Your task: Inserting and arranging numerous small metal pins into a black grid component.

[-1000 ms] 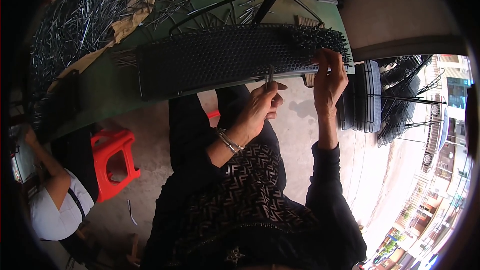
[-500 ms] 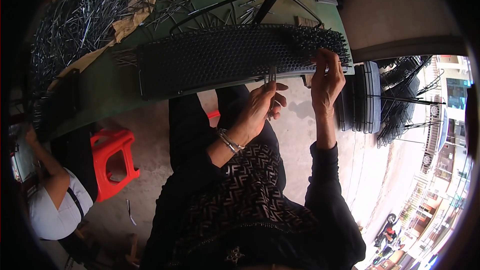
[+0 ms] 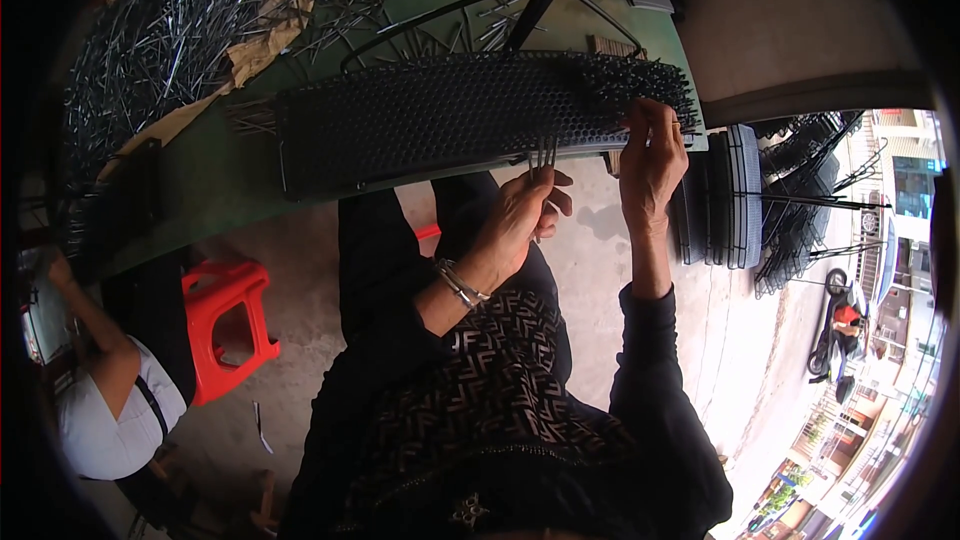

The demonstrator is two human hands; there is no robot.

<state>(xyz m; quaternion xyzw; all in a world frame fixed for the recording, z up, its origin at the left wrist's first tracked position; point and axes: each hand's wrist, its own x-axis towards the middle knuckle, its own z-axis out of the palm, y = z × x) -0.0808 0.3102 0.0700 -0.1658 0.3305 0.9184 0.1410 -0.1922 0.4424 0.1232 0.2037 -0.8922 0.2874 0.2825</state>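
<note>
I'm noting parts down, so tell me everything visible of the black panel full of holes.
The panel is long, dark and evenly dotted with small holes, looking like metal or hard plastic. It lies lengthwise along the near edge of the green table. Dark sticks crowd its right end, many jutting up. The right hand is at that end; fingertip contact is unclear.

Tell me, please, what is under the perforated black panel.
Green table shows beyond the panel, and ribbed brown pieces peek out near its right end, front and back. Whether those pieces join, and whatever else lies beneath, is hidden by the panel.
</note>
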